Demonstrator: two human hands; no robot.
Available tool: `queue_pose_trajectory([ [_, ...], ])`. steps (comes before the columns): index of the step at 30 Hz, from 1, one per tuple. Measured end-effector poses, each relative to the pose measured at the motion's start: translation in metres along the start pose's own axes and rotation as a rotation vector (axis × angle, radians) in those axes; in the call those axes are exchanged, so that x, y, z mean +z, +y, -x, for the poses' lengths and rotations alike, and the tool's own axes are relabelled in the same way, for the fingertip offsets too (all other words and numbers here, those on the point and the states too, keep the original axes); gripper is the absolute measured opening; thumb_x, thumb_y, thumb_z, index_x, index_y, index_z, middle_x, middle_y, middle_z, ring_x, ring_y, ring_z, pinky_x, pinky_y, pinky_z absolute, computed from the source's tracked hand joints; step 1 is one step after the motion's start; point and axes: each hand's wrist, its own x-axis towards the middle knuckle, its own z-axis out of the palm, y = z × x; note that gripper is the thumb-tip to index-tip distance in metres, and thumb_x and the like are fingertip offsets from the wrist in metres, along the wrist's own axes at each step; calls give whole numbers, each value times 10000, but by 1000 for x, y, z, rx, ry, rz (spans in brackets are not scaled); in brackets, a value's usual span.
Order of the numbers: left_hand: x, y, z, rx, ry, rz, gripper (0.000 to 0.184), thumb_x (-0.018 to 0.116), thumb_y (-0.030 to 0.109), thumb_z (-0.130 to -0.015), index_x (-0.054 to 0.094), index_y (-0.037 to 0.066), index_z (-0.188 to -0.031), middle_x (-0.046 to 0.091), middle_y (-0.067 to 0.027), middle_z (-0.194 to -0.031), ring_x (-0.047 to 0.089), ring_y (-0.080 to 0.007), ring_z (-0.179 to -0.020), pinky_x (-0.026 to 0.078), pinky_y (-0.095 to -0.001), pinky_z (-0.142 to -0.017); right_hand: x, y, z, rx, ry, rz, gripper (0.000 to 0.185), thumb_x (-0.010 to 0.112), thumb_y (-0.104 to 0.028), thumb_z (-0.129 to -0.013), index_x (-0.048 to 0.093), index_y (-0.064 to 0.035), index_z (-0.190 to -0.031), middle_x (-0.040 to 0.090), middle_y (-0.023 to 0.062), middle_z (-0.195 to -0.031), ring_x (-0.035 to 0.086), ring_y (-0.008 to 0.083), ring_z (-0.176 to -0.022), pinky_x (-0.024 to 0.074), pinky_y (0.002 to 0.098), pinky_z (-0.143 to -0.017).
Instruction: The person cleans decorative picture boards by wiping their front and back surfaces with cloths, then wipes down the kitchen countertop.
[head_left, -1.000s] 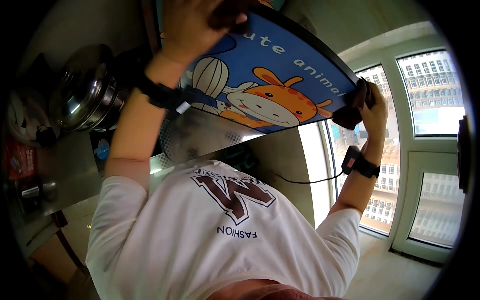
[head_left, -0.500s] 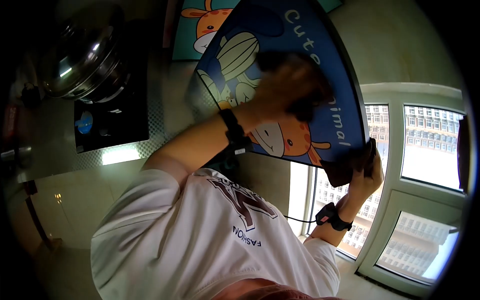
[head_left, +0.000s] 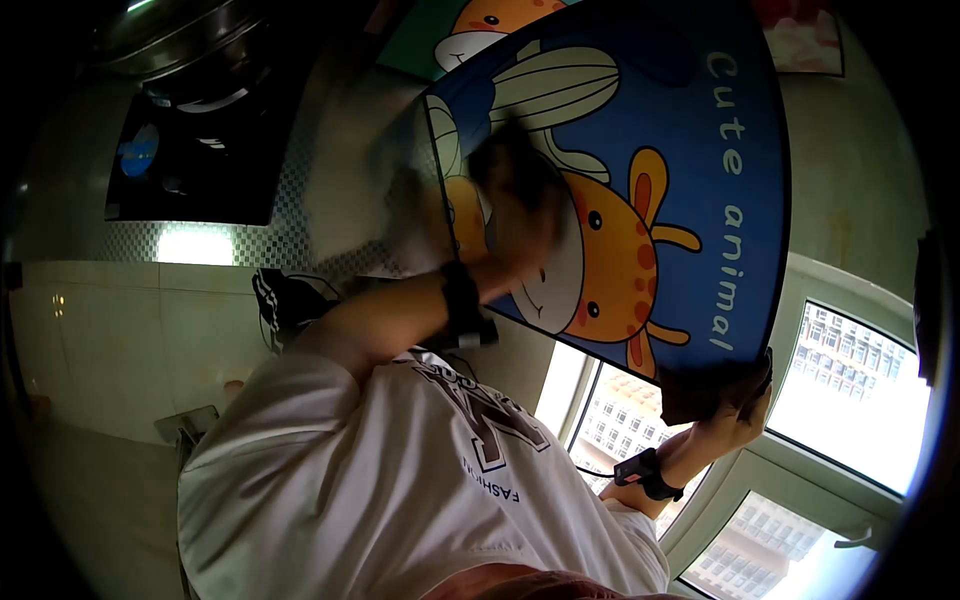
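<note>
A blue panel (head_left: pixel 740 110) with a cartoon giraffe and the words "Cute animal" is held up at a tilt before me. My left hand (head_left: pixel 527 232), smeared by motion, is over the giraffe's muzzle with a dark cloth (head_left: pixel 515 165) in it, against the panel's face. At the panel's lower right corner, my right hand (head_left: pixel 735 425) grips the edge through a dark brown cloth (head_left: pixel 700 392). Most of its fingers are hidden by that cloth.
At the upper left, a steel pot (head_left: pixel 185 40) stands on a black cooktop (head_left: pixel 215 165). A green giraffe picture (head_left: pixel 415 40) lies behind the panel. Windows (head_left: pixel 850 380) are at the right. A black striped item (head_left: pixel 285 300) is by my left elbow.
My left hand has gone from the panel's top edge onto its face, then across toward its lower left side. The panel has turned clockwise, and my right hand is lower in view.
</note>
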Motion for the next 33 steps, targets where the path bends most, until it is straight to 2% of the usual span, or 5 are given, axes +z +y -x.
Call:
queue_pose_trajectory([
  [3,43,75,3,728,-293,-489,791,795,449,-775,526,58,-1408,309,-194,-1610,231,-415,-1514,152,-642,-1206,-7,16,-6,-88,-65,-67,495,681,-172,-924,593,149,-1289,649,236,-1295,645,296,-1160,495,384,-1018],
  [6,71,116,-47,1056,-196,-648,627,760,469,-817,600,160,-1340,398,-175,-1554,394,-390,-1409,298,-578,-1170,-6,19,-8,-159,-100,-132,483,670,-158,-916,599,150,-1281,648,239,-1294,646,302,-1159,495,396,-1026],
  [19,-70,-23,-123,-222,368,-398,595,538,373,-1015,475,-118,-1345,577,-337,-1281,602,-428,-1129,463,-456,-997,3,23,-7,-78,10,-107,417,592,-91,-883,653,104,-1247,697,192,-1184,682,269,-1032,532,352,-937],
  [31,45,17,78,1416,-704,-715,726,692,531,-852,503,233,-1487,393,-55,-1604,392,-316,-1438,252,-576,-1177,2,35,-21,-121,-42,-95,457,546,-172,-930,626,125,-1268,695,193,-1186,679,240,-1029,528,320,-921],
  [33,-1,-7,69,1117,-950,-798,611,645,423,-883,517,160,-1420,452,-106,-1501,454,-327,-1340,325,-530,-1103,5,42,-22,-63,-12,-151,452,546,-159,-932,620,125,-1275,692,195,-1188,677,245,-1033,517,323,-940],
])
